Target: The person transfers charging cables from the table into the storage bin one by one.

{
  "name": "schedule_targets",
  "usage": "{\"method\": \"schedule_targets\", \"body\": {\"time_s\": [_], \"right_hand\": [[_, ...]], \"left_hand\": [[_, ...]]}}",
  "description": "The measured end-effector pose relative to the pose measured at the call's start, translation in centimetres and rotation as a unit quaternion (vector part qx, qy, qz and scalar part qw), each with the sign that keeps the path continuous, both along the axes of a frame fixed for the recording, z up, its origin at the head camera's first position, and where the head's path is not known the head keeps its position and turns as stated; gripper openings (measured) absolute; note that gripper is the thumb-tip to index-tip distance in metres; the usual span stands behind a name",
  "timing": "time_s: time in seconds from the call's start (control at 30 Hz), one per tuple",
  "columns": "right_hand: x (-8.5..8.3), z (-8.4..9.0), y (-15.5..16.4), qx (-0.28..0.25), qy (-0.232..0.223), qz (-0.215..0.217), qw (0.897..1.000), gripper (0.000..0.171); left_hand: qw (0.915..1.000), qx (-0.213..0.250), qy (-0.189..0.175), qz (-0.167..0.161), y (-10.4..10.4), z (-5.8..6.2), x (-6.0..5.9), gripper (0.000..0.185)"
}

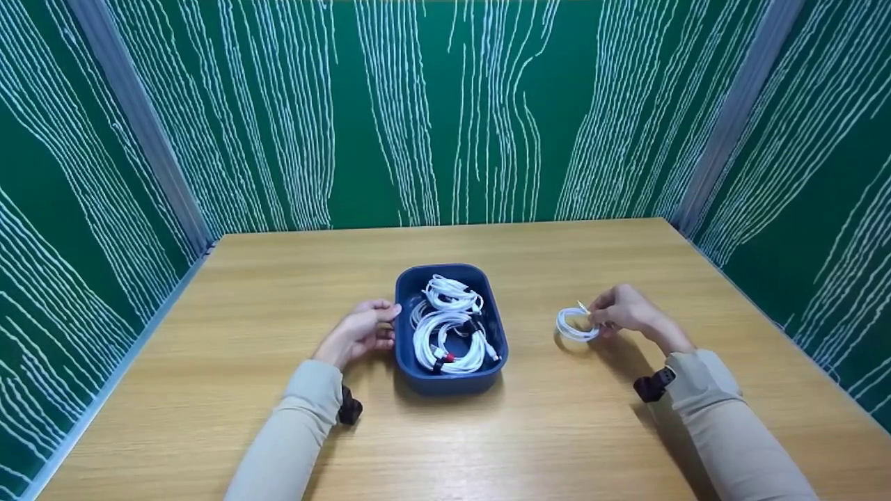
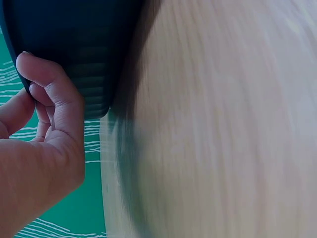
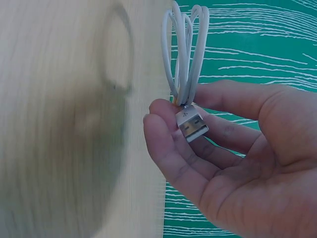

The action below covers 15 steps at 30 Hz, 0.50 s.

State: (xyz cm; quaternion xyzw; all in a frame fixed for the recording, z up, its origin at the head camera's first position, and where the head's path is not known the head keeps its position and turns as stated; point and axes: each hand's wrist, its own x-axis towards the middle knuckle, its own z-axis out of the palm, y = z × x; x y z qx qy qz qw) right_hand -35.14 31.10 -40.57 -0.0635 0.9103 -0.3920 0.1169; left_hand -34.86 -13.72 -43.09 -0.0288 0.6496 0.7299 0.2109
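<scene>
A dark blue plastic bin (image 1: pixel 451 385) stands near the middle of the table. My left hand (image 1: pixel 360 332) grips its left rim between thumb and fingers, and the left wrist view shows the ribbed outer wall beside the fingers (image 2: pixel 64 91). Off to the right, my right hand (image 1: pixel 630 309) pinches a small coiled white USB cable (image 1: pixel 565 332) above the tabletop. Its metal USB plug (image 3: pixel 192 124) points out below the loops in the right wrist view. Inside the bin lie a large white cable coil (image 1: pixel 422 348) with black ties and a smaller white coil (image 1: pixel 449 292) behind it.
The wooden table (image 1: pixel 313 271) reaches back to a green wall (image 1: pixel 459 139) with white wavy lines. Similar green panels rise at the left and right, joined by grey corner posts (image 1: pixel 731 118). A small black device is strapped to each wrist.
</scene>
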Motion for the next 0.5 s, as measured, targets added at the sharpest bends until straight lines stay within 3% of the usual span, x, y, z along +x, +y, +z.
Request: {"method": "schedule_targets", "body": {"time_s": [0.5], "right_hand": [[-0.1,0.5,-1.1,-0.008,0.001,0.004,1.0,0.023]], "left_hand": [[1.0,-0.004,0.003,0.007,0.0,0.0,0.0,0.009]]}}
